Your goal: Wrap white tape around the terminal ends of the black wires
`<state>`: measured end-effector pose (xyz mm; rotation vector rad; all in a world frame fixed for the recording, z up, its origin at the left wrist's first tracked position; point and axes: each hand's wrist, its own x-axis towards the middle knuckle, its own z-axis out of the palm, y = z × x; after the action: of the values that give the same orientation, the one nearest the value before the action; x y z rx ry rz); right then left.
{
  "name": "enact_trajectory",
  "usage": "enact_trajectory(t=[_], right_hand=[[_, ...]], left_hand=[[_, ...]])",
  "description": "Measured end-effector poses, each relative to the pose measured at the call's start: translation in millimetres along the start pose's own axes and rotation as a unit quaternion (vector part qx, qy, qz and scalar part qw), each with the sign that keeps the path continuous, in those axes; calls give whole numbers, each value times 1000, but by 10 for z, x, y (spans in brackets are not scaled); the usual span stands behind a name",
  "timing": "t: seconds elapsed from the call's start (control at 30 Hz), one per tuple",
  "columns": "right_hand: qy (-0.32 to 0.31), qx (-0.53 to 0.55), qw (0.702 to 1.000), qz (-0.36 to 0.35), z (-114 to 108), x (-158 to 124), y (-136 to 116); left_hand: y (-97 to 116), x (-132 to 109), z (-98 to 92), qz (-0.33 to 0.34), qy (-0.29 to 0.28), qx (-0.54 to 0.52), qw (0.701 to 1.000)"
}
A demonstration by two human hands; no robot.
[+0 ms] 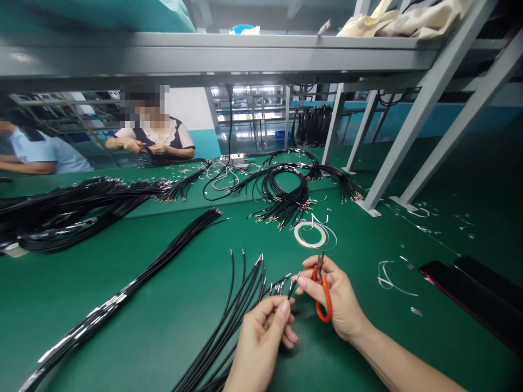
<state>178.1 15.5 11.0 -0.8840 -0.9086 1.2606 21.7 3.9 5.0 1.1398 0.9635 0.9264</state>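
My left hand (267,335) pinches a black cable (291,291) close to its stripped tip. Just right of it, my right hand (337,296) has its thumb and forefinger at that cable's end. Orange-handled scissors (324,299) are held in the same right hand, with their short metal blades pointing away from me. Beneath and left of my left hand a loose bunch of black cables (229,321) fans out on the green table (163,332), pale tips facing away. A roll of white tape (300,234) lies flat beyond my right hand.
Left lies a long cable bundle (163,258); farther back are a heap of cables (81,201) and coiled cables (286,188). Metal frame legs (402,136) stand at the right, near dark phone-like slabs (469,294). Across the table a co-worker (159,136) handles cables.
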Motion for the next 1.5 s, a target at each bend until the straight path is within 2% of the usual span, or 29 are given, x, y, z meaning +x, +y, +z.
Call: enact_trajectory(t=[0.1, 0.23, 0.47, 0.63, 0.73, 0.9, 1.1, 1.27, 1.37, 1.43, 1.5], right_hand=[[-24, 2, 1000, 16, 23, -24, 2], [-27, 0, 1000, 17, 44, -52, 15], [-42, 28, 998, 23, 58, -72, 16], [-16, 16, 999, 34, 74, -61, 10], [-5, 15, 999, 42, 79, -52, 14], [6, -3, 999, 36, 102, -61, 31], [-12, -47, 998, 29, 165, 29, 93], [-36, -118, 992, 17, 310, 244, 135], [-52, -206, 977, -23, 450, 340, 165], [-52, -294, 952, -64, 540, 370, 198], [-41, -365, 925, -100, 611, 378, 233]], left_hand=[[30, -18, 6, 34, 2, 17, 999], [39, -19, -20, 64, 52, 32, 996], [14, 6, -21, 49, 64, 23, 996], [-2, -2, -13, 52, 69, 37, 996], [-25, -17, -25, 105, 86, 89, 987], [-88, -25, -35, 234, 143, 195, 942], [-255, 87, -128, 271, 183, 201, 923], [-242, 154, -219, 260, 217, 213, 917], [-182, 151, -277, 248, 247, 224, 910], [-159, 162, -312, 217, 263, 192, 920], [-148, 187, -337, 160, 257, 114, 946]])
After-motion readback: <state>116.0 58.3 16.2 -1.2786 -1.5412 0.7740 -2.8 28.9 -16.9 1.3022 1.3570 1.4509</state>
